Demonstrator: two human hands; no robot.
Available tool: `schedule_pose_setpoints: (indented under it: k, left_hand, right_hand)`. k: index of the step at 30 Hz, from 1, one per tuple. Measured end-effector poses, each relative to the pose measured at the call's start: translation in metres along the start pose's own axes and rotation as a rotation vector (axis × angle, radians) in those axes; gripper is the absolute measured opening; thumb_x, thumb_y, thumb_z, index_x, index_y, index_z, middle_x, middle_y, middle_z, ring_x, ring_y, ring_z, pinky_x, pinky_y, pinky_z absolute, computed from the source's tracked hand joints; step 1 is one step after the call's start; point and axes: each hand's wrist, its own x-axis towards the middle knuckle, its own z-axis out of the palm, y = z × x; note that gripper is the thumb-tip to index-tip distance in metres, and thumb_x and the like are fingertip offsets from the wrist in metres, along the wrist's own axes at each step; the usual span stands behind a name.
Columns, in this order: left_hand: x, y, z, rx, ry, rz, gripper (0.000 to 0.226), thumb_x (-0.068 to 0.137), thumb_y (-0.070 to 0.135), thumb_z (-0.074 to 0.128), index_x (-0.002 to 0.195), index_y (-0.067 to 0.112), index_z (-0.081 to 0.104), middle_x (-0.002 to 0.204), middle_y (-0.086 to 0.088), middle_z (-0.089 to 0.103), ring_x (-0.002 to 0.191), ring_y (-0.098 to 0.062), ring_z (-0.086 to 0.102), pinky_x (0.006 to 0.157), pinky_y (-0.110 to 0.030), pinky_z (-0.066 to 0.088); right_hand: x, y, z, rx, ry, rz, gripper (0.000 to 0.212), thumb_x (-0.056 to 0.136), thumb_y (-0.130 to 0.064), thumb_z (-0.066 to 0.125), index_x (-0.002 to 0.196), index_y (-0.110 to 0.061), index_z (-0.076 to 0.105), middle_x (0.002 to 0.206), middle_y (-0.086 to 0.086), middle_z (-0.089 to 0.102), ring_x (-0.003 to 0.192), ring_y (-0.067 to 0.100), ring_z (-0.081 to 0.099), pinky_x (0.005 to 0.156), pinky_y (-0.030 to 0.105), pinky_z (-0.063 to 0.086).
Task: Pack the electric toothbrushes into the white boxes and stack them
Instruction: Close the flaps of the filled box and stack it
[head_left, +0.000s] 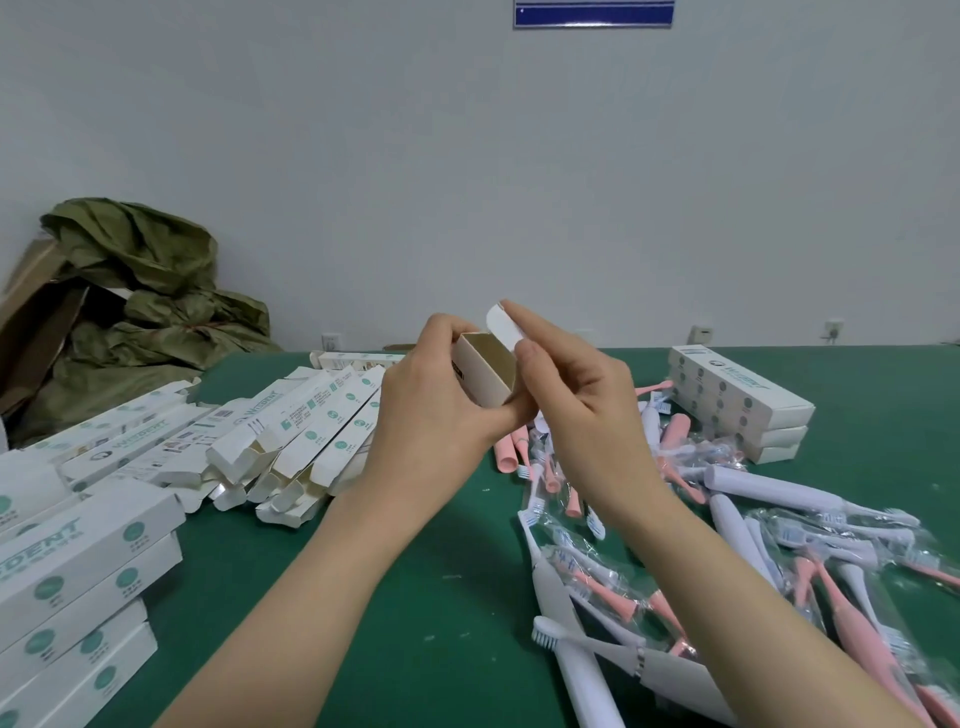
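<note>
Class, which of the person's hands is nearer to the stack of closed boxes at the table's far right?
Right. The right hand is left of the stack; the left hand lies further left, gripping the open box.

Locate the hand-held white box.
The hand-held white box is centre of the head view, above the green table, in the left hand; the right hand pinches its flap.
</note>
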Motion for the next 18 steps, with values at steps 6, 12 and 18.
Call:
schedule_pose_setpoints:
  k: [6, 12, 18]
  left_hand:
    - [-0.005, 0.000, 0.003, -0.182, -0.093, 0.011, 0.034, 0.078, 0.035, 0.068, 0.099, 0.032, 0.043, 0.062, 0.016, 0.054, 0.051, -0.003, 0.048, 0.047, -0.010, 0.035]
    - [-0.008, -0.004, 0.015, -0.295, -0.070, -0.070, 0.018, 0.075, 0.035, 0.056, 0.086, 0.030, 0.042, 0.059, 0.013, 0.048, 0.051, -0.004, 0.041, 0.047, -0.015, 0.034]
    - [-0.005, -0.021, 0.012, -0.198, -0.347, -0.117, 0.064, 0.066, 0.021, 0.079, 0.109, 0.034, 0.035, 0.100, 0.013, 0.056, 0.084, 0.001, 0.057, 0.063, -0.012, 0.046]
  right_hand:
    - [0.004, -0.003, -0.002, -0.006, 0.006, 0.034, 0.035, 0.095, -0.014, 0.048, 0.108, -0.044, 0.062, 0.097, 0.024, 0.063, 0.092, 0.048, 0.055, 0.074, 0.055, 0.047]
    - [0.001, 0.003, -0.002, -0.142, -0.033, 0.057, 0.031, 0.095, -0.017, 0.048, 0.116, -0.031, 0.066, 0.096, 0.017, 0.067, 0.086, 0.030, 0.063, 0.075, 0.039, 0.052]
    - [0.003, 0.017, -0.007, -0.260, 0.012, 0.071, 0.032, 0.094, -0.011, 0.048, 0.120, -0.019, 0.065, 0.062, -0.003, 0.061, 0.050, 0.000, 0.046, 0.048, 0.009, 0.033]
